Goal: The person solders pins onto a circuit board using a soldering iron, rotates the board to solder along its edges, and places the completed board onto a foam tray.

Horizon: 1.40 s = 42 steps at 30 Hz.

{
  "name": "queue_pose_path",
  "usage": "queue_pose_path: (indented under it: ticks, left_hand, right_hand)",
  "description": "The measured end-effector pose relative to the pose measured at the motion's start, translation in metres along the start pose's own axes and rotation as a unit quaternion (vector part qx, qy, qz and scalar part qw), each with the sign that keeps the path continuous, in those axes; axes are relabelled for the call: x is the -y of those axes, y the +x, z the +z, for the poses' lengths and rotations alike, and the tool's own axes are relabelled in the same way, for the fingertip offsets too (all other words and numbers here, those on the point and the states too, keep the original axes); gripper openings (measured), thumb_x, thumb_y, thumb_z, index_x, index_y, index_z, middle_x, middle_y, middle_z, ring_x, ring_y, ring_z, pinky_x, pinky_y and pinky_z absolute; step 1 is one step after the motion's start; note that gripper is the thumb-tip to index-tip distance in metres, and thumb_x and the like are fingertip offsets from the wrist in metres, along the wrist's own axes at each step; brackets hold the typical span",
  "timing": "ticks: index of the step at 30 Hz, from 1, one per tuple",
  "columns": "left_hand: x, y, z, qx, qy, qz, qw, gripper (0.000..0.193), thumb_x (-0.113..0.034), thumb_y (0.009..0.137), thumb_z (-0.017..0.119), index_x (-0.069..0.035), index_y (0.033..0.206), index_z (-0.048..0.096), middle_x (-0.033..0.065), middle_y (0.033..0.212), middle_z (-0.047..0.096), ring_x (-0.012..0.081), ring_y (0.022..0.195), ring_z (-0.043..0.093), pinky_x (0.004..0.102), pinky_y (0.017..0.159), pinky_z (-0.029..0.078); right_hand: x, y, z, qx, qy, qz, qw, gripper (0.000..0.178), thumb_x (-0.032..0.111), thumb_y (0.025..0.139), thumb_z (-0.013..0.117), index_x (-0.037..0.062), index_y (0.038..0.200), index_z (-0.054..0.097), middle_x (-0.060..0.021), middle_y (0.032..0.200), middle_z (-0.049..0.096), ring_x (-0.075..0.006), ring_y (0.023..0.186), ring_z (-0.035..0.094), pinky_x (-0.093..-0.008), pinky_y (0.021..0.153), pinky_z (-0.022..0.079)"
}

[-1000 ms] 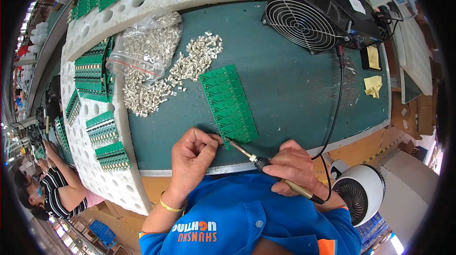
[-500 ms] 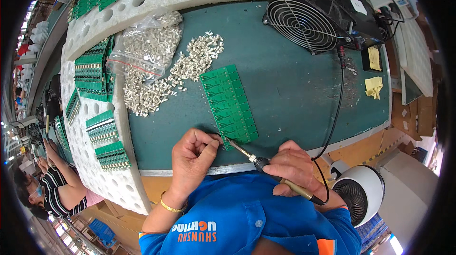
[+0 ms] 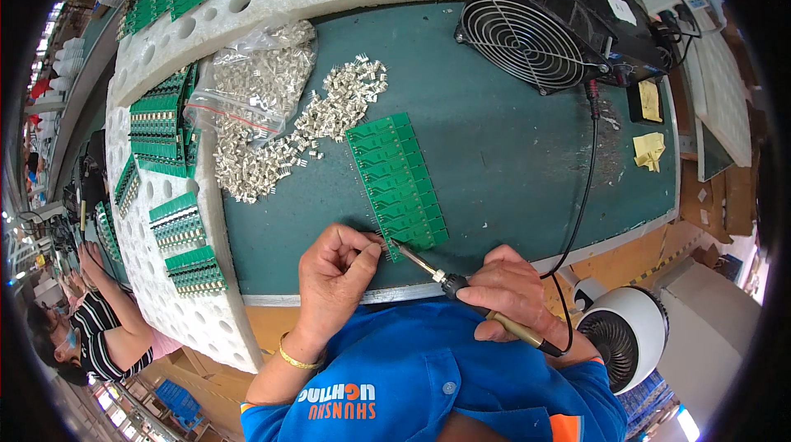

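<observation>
My right hand is closed around the handle of a soldering iron, whose metal tip touches the near-left corner of a green circuit board panel. The panel lies on the bench, with a row of pins along its left edge. My left hand is pinched at that same corner, close to the iron's tip. Whatever sits between its fingertips is too small to name. Beyond the panel, a heap of small white pin connectors spreads out from an open clear plastic bag.
White foam slabs with round holes carry several green boards at the left and back. A black fan stands back right, near yellow sponges. The iron's cable crosses the right side. A person sits at far left.
My hands, the iron and the panel have barely moved. At far left, the other person's arm and head have shifted slightly.
</observation>
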State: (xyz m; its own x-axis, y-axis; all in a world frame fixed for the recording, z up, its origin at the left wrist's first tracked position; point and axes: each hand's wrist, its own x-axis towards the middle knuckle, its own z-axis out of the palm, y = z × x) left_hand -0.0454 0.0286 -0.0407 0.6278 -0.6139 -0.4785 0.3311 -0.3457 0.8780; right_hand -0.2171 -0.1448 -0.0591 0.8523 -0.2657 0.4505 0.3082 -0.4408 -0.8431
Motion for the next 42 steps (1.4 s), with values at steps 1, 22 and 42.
queue_pose_path:
  ticks: [1,22,42]
  left_hand:
    - [0.000,0.000,0.000,0.001,0.003,0.002,1.000,0.006,-0.003,0.089,0.062,-0.002,0.088,0.056,0.0043,0.093,0.065,0.0010,0.072,0.048,0.0172,0.065,0.040]
    - [-0.001,0.001,0.004,-0.006,0.002,0.022,1.000,0.006,0.002,0.086,0.062,-0.001,0.084,0.058,0.0031,0.090,0.065,-0.0024,0.058,0.036,0.0158,0.050,0.032]
    - [0.000,0.000,0.005,-0.010,-0.003,0.032,0.999,0.006,0.003,0.086,0.062,-0.001,0.084,0.058,0.0041,0.092,0.066,-0.0023,0.058,0.036,0.0156,0.051,0.032]
  right_hand:
    - [0.000,0.000,0.000,-0.002,-0.001,-0.002,1.000,0.043,0.046,0.088,0.061,0.0068,0.104,0.065,-0.0047,0.073,0.064,-0.0182,0.061,0.061,-0.0312,0.059,0.042]
    - [0.008,-0.005,-0.001,0.035,-0.010,0.010,0.999,0.048,0.039,0.075,0.077,0.0057,0.107,0.063,-0.0045,0.076,0.065,-0.0178,0.065,0.063,-0.0307,0.062,0.045]
    - [0.011,-0.005,-0.001,0.039,-0.050,-0.008,0.998,0.044,0.039,0.078,0.075,0.0051,0.103,0.062,-0.0039,0.074,0.064,-0.0174,0.064,0.063,-0.0303,0.060,0.047]
